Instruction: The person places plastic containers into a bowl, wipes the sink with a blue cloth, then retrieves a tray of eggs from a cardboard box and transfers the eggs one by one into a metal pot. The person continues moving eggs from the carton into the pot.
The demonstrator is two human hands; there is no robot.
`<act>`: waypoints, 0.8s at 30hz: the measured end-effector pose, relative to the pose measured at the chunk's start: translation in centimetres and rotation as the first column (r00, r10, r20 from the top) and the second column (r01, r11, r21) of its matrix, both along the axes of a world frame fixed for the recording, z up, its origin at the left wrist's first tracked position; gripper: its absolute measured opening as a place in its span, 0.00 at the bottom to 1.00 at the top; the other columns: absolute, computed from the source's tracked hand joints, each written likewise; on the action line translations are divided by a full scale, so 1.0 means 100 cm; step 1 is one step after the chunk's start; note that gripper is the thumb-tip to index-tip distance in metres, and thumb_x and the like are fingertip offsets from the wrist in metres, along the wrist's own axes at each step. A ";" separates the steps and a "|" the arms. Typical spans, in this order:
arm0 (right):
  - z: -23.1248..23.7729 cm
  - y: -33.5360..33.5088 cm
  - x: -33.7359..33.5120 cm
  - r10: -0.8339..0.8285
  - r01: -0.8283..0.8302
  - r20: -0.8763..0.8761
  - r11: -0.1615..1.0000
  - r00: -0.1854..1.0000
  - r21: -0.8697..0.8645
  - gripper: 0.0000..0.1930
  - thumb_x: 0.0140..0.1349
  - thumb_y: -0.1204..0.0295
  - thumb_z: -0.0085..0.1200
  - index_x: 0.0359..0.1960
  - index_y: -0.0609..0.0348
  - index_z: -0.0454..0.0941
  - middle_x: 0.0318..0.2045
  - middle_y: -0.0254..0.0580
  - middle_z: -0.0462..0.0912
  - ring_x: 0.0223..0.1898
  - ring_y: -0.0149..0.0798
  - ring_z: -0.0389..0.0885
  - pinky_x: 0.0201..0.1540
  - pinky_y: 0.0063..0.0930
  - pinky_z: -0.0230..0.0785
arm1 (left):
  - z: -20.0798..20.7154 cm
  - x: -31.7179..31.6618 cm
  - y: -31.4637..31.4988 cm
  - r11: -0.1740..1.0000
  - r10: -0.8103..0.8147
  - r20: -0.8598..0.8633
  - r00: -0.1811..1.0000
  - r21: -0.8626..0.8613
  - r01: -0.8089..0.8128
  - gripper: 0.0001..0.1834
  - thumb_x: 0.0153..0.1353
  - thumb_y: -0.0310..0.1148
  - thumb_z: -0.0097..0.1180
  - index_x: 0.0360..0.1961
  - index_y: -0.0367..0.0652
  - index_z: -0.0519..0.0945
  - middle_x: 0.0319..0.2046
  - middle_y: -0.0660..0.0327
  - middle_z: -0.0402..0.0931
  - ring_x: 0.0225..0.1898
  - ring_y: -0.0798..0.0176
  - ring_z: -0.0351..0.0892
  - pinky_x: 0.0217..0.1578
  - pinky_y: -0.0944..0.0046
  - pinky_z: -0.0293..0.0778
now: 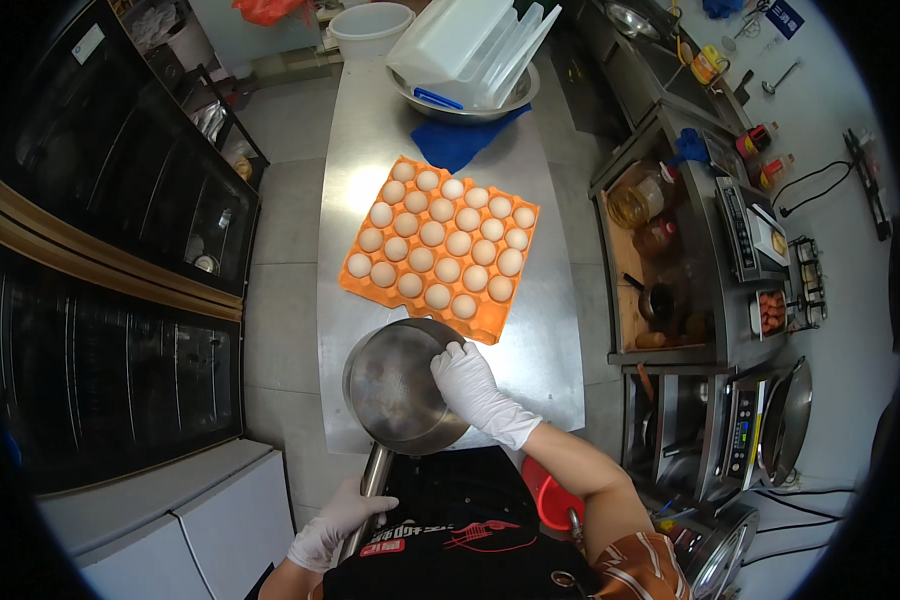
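Note:
A metal saucepan is at the near end of the steel table, its handle pointing toward me. My left hand, in a white glove, is closed around that handle. At the pan's right side, my gloved right hand grips the rim with its fingers curled over the edge. The pan's inside shows no contents. Just beyond it lies an orange egg tray filled with rows of pale eggs. One cup at the tray's near right corner holds no egg.
On the steel table, a large metal bowl of white plastic containers stands at the far end beside a blue cloth and a white bucket. Dark glass-door cabinets line the left; shelves with oil jugs the right. A red bucket is near me.

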State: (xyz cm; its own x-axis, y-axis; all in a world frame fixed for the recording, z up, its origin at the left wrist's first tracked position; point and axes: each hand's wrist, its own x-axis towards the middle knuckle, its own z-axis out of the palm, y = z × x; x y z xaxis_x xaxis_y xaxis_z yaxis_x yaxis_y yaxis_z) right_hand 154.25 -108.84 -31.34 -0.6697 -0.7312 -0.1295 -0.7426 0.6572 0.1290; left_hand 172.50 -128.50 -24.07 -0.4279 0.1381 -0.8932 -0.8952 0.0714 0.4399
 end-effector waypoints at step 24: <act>-0.023 0.068 -0.134 -0.730 0.689 0.199 0.465 0.653 -0.556 0.22 0.47 0.62 0.67 0.43 0.57 0.77 0.41 0.45 0.77 0.48 0.46 0.71 0.50 0.40 0.65 | 0.024 -0.008 0.017 0.996 0.084 0.066 0.994 -0.049 -0.081 0.11 0.54 0.31 0.64 0.30 0.37 0.76 0.17 0.63 0.74 0.18 0.70 0.73 0.19 0.70 0.68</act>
State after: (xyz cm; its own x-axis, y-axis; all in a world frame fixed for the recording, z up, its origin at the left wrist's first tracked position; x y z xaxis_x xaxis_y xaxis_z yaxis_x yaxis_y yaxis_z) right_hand 140.83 -102.09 -33.63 -0.9821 0.0843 0.1685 0.0082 0.9125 -0.4091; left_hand 171.73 -126.85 -21.71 -0.3742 0.0630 -0.9252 -0.9266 0.0145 0.3757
